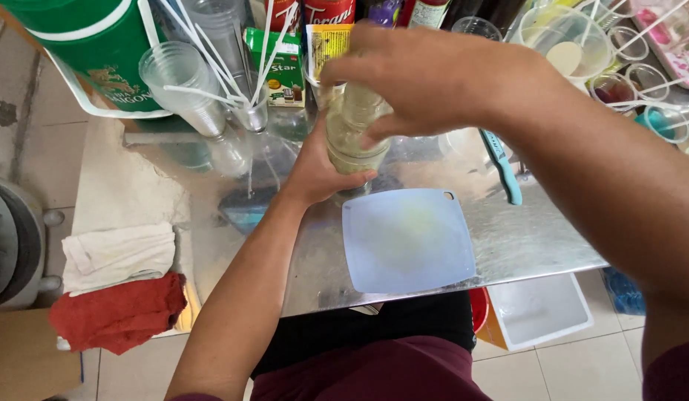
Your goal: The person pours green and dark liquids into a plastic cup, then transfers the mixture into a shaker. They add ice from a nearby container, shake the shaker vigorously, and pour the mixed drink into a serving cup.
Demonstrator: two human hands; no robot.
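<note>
Both hands meet on a clear plastic cup (353, 137) held just above the shiny metal table (537, 238), behind the pale blue cutting mat (407, 241). The left hand (315, 171) wraps around the cup's lower part from the side, thumb across its front, while the right hand (426, 78) closes over its top from above, fingers curled down around the rim. The cup holds a pale yellowish-green liquid; how full it is cannot be told under the fingers. Behind and to the left, a stack of clear empty cups (182, 85) lies tilted beside a small metal holder of white straws (248, 111). A large green tub (88, 48) with a white band stands in the far left corner. Next to the straws sits a green carton (285, 70) with a white and orange front, and beside it a yellow packet (326, 44). At far right, several clear cups (567, 41) and small bowls hold white spoons and dabs of coloured contents. A teal-handled knife (502, 167) lies right of the cup. A white cloth (118, 256) and a red cloth (118, 315) rest at the table's left edge.
</note>
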